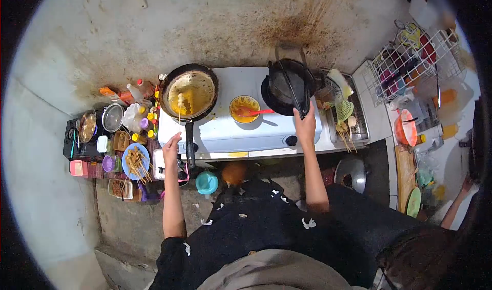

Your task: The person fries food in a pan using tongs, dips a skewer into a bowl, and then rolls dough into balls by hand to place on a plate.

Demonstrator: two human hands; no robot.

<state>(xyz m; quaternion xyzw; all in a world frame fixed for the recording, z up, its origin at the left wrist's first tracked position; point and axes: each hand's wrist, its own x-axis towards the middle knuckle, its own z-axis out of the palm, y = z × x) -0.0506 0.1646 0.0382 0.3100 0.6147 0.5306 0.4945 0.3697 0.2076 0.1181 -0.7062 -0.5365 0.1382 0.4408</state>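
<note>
A thin skewer (pixel 180 117) is pinched in my left hand (pixel 172 147), its loaded end over the yellow food in the frying pan (pixel 206 80) on the left of the stove. My right hand (pixel 305 122) is closed on a long dark utensil (pixel 290 80) that reaches over the black pan (pixel 277 103) on the right; its exact shape is hard to make out. Between the pans stands a patterned bowl (pixel 234 117) of yellow liquid with a red spoon (pixel 262 111) in it.
A blue plate of skewers (pixel 128 173), bottles (pixel 136 92) and a small pan (pixel 88 126) are at left. More skewers (pixel 345 135) lie on a tray (pixel 361 131) at right, near a wire rack (pixel 382 82). Another person's arm (pixel 457 206) shows at far right.
</note>
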